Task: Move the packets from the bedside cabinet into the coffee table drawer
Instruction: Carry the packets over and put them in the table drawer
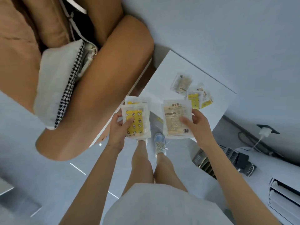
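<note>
Left hand (117, 129) grips yellow packets (137, 117), one half-hidden; right hand (198, 125), pale packet (175, 114)

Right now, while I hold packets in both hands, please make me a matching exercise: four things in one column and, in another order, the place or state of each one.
Column one:
1. left hand
2. right hand
3. cushion
4. small pale packet

Column two:
A. lies on the white cabinet
B. holds yellow patterned packets
C. rests on the brown sofa
D. holds a beige packet with a barcode

Pairs: 1-B, 2-D, 3-C, 4-A
</note>
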